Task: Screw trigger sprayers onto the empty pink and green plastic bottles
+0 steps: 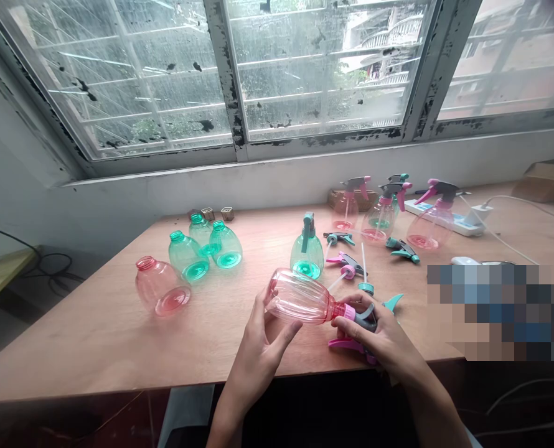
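My left hand (265,345) is closed round the base end of a clear pink bottle (300,298), which lies tilted on its side above the table's front edge. At its neck, my right hand (375,330) grips a grey-and-pink spray head (350,312) by the collar. The collar meets the bottle mouth; how far it is threaded on cannot be seen. A pink trigger (345,344) shows under my right hand. Just beyond the held bottle stands a green spray bottle (306,249) with its head on. Loose spray heads (347,269) with tubes lie beside it.
Open-necked green bottles (188,258) and a pink one (160,289) stand at the left. Several bottles with heads, one a pink spray bottle (429,224), stand at the back right near a white power strip (445,218). Small boxes (227,214) sit by the wall.
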`<action>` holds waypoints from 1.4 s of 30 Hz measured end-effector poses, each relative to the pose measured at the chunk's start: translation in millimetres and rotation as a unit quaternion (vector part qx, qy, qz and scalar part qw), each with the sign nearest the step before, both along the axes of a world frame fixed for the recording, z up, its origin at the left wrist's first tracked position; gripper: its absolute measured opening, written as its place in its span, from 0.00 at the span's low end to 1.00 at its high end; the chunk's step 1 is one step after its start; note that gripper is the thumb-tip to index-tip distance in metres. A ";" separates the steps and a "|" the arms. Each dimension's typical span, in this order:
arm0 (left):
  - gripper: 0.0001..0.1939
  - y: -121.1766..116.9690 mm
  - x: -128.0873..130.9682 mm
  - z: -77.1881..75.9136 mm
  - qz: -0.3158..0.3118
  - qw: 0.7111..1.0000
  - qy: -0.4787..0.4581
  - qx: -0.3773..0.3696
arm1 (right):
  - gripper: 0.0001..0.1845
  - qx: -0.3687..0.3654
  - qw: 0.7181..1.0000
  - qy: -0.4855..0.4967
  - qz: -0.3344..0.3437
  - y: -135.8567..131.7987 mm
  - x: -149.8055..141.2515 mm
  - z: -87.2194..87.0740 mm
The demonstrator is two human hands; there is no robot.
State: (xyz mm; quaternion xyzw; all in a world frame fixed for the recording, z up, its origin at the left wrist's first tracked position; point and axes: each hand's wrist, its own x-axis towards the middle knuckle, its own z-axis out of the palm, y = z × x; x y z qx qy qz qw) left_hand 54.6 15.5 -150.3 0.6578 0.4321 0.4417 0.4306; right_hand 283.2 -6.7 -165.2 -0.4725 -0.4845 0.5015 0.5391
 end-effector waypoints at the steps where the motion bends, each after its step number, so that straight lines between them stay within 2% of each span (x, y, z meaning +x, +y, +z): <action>1: 0.38 0.0 0.2 0.0 0.000 1.000 -0.001 0.000 | 0.23 0.002 1.000 0.000 0.001 0.4 0.7 -0.6; 7: 0.37 0.5 1.0 -0.4 0.003 1.000 -0.001 -0.001 | 0.23 -0.004 1.000 -0.002 0.023 2.5 3.8 -2.0; 13: 0.37 -0.2 0.2 -0.1 0.000 1.000 0.002 0.001 | 0.25 -0.005 1.000 0.020 -0.008 -0.6 -1.1 1.5; 42: 0.37 0.3 1.0 -0.3 0.005 1.000 0.009 0.008 | 0.23 -0.003 1.000 0.024 -0.009 -1.0 -2.0 1.9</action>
